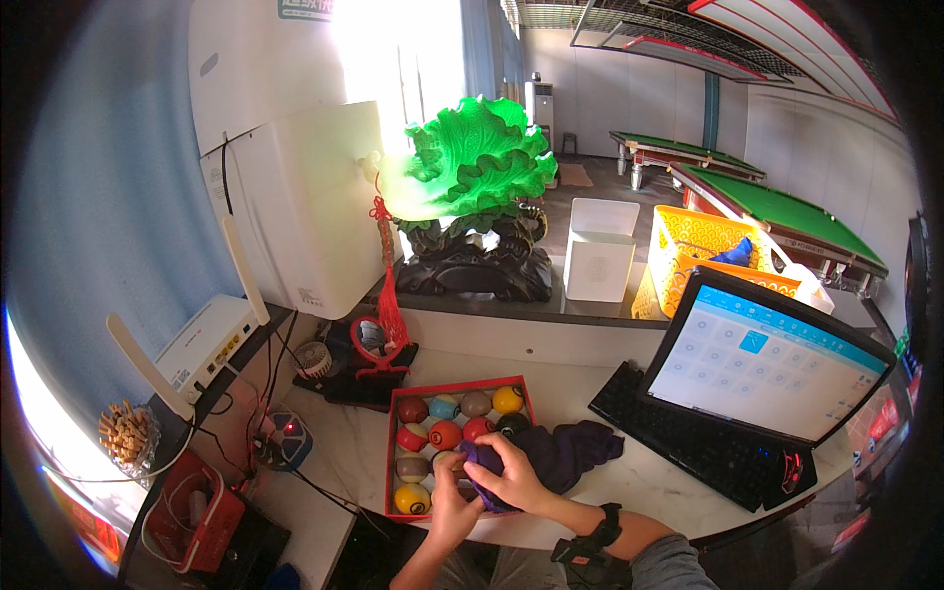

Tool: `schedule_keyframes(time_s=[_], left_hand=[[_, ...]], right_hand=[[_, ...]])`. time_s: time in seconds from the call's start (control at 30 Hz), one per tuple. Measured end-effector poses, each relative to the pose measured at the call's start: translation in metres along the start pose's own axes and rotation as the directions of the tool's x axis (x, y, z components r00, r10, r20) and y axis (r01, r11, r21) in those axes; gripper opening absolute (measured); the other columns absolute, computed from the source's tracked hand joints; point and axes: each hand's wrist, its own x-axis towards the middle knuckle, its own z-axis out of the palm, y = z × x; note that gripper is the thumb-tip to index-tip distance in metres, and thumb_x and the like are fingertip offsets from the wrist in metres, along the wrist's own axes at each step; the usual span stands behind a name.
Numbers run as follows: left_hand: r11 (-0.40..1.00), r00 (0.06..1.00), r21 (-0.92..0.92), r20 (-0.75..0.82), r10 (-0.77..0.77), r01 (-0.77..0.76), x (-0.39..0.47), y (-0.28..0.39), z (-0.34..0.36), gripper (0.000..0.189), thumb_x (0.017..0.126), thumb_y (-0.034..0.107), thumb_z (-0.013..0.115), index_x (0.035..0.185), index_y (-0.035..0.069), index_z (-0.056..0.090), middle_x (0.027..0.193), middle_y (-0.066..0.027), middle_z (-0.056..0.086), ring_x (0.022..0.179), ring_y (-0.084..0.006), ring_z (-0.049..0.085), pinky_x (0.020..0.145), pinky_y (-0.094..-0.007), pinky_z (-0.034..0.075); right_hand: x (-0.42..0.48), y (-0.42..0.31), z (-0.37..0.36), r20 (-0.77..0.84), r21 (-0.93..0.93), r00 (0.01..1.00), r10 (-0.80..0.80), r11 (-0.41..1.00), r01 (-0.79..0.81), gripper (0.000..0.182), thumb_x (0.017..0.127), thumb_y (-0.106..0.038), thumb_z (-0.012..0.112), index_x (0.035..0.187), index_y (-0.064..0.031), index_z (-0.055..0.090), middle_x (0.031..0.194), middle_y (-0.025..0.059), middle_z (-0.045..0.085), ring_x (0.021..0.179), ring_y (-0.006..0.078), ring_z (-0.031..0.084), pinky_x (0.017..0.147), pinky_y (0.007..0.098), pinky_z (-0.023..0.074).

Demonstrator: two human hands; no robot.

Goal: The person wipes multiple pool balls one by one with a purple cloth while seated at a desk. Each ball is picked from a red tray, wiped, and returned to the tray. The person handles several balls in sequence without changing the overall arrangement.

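Note:
A red-rimmed box (389, 446) of billiard balls lies on the white marbled desk before me, with a yellow ball (412, 499) at its near left corner and an orange ball (445, 435) near its middle. Over the box's near right part, my right hand (505, 472) grips a dark purple cloth (564, 453), whose loose end trails right onto the desk. My left hand (451, 494) is at the cloth's left edge, thumb and fingers curled around something mostly hidden; whether a ball is inside cannot be told.
A monitor (767, 354) and a black keyboard (671, 435) stand at the right. Behind the box are a round red mirror (372, 339) and a small fan (313, 358). A green cabbage sculpture (479, 162) and yellow basket (667, 251) rest on the raised ledge. Cables (324, 483) run at the left.

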Motion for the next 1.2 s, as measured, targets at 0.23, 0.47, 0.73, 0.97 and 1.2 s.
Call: schedule_keyframes(time_s=[0.23,0.47,0.73,0.97,1.2], left_hand=[[0.991,0.997,0.134,0.074,0.008,-0.018,-0.002,-0.011,0.0,0.067,0.058,-0.004,0.067,0.114,0.0,0.03,0.103,-0.0119,0.041,0.095,-0.0197,0.05,0.075,-0.0289,0.047],[0.989,0.994,0.126,0.089,0.069,-0.08,-0.003,-0.003,-0.003,0.065,0.065,0.002,0.069,0.117,0.0,0.03,0.105,-0.0161,0.046,0.09,-0.0204,0.054,0.075,-0.0293,0.048],[0.959,0.985,-0.226,0.047,-0.163,0.17,0.002,0.009,-0.008,0.026,0.089,0.016,0.044,0.107,0.0,0.033,0.091,-0.0125,0.049,0.071,-0.012,0.051,0.061,-0.0229,0.045],[0.99,0.993,-0.084,-0.038,-0.114,0.111,0.002,-0.002,-0.007,0.026,0.093,0.024,0.033,0.099,0.0,0.04,0.084,-0.0118,0.048,0.077,-0.0187,0.048,0.071,-0.0291,0.04],[0.951,0.96,-0.169,0.154,-0.233,0.258,0.0,0.009,-0.006,0.034,0.087,0.018,0.049,0.107,0.0,0.029,0.082,-0.012,0.052,0.07,-0.0129,0.053,0.058,-0.0238,0.045]], right_hand=[[-0.002,0.008,0.0,-0.099,0.236,0.947,0.306,0.932,-0.276,0.019,0.087,-0.018,0.047,0.089,0.0005,0.052,0.076,0.0016,0.052,0.072,0.0079,0.046,0.066,0.0226,0.0396],[0.001,0.019,-0.001,-0.158,0.313,0.92,0.358,0.902,-0.297,0.018,0.088,-0.02,0.048,0.089,-0.0023,0.051,0.078,-0.0004,0.05,0.073,0.0064,0.045,0.067,0.0214,0.039],[-0.005,0.015,-0.001,0.09,0.136,0.984,0.154,0.977,-0.165,0.028,0.086,-0.019,0.049,0.107,-0.0004,0.048,0.095,0.0066,0.054,0.087,0.0115,0.05,0.077,0.0248,0.0404],[-0.002,-0.003,-0.001,0.099,-0.025,0.987,-0.125,0.992,0.128,0.035,0.074,-0.017,0.064,0.101,0.0003,0.049,0.099,0.0122,0.053,0.093,0.0212,0.052,0.081,0.0301,0.0401],[-0.003,0.002,-0.001,-0.033,0.148,0.989,0.145,0.979,-0.139,0.016,0.083,-0.013,0.052,0.089,0.0013,0.053,0.082,0.0089,0.055,0.077,0.017,0.053,0.07,0.0273,0.0411]])
